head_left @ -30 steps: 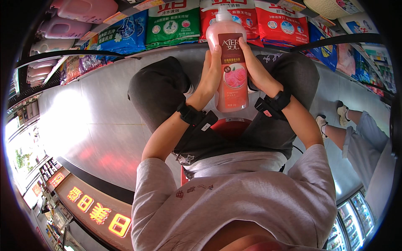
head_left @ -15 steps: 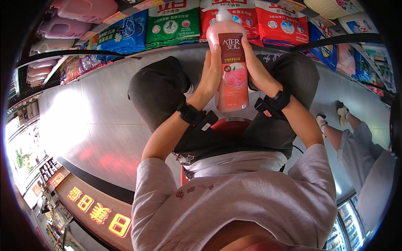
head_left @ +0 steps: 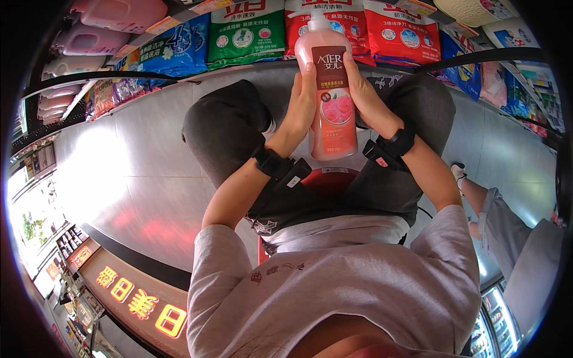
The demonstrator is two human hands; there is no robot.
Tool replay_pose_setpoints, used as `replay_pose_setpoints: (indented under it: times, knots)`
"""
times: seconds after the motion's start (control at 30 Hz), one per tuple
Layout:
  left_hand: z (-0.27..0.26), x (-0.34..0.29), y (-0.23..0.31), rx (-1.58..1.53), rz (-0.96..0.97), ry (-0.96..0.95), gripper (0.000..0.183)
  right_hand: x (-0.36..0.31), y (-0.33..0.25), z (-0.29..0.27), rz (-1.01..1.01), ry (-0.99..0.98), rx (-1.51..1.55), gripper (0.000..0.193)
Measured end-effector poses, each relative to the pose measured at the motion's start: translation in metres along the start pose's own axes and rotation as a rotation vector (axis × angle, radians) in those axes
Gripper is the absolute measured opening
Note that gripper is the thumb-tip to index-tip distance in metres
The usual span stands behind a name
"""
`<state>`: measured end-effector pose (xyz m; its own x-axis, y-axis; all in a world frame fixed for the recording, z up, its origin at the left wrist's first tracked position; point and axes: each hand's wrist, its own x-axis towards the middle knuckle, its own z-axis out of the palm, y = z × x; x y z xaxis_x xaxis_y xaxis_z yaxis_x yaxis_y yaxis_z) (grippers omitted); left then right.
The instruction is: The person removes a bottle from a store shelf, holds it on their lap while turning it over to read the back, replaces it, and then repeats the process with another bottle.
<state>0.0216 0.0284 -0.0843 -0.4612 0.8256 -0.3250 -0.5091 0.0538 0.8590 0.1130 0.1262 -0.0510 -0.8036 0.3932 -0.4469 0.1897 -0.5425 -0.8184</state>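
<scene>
A large pink pump bottle [head_left: 333, 128] with a white pump top, a dark red label and a rose picture is held upright between my two hands, front toward me. Along its left side lies my left hand [head_left: 301, 101], thumb against the front. My right hand [head_left: 369, 95] grips the right side, its thumb near the dark label. The fingers behind the bottle are hidden. It hangs above the gap between my bent knees, in front of a red seat [head_left: 331, 182].
Bags of powder, green [head_left: 246, 36], red [head_left: 401, 36] and blue [head_left: 176, 51], line the shelf ahead. Pink jugs [head_left: 89, 42] stand at upper left. Another person's leg [head_left: 504, 209] is at right. A counter with lit signs [head_left: 131, 292] is at lower left.
The bottle's lower end has swung slightly to the right while both hands keep hold. At right, the other person's legs have shifted, and one foot is no longer visible.
</scene>
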Motion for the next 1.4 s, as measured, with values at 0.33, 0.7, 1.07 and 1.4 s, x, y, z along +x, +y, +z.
replay_pose_setpoints:
  times: [0.33, 0.7, 1.07, 1.4]
  knots:
    - [-0.003, -0.001, -0.006, 0.028, -0.019, 0.017, 0.060, 0.001, 0.002, 0.000, -0.005, 0.021, -0.035, 0.072]
    - [-0.002, -0.001, -0.004, -0.005, -0.009, -0.032, 0.060, 0.001, 0.001, -0.001, 0.021, 0.019, -0.021, 0.073]
    - [0.002, -0.005, 0.008, -0.028, -0.043, -0.097, 0.059, 0.000, 0.000, 0.000, 0.034, 0.019, -0.006, 0.071]
    - [0.002, -0.003, 0.002, -0.040, -0.042, -0.038, 0.060, 0.005, 0.005, -0.005, 0.011, 0.047, -0.027, 0.069]
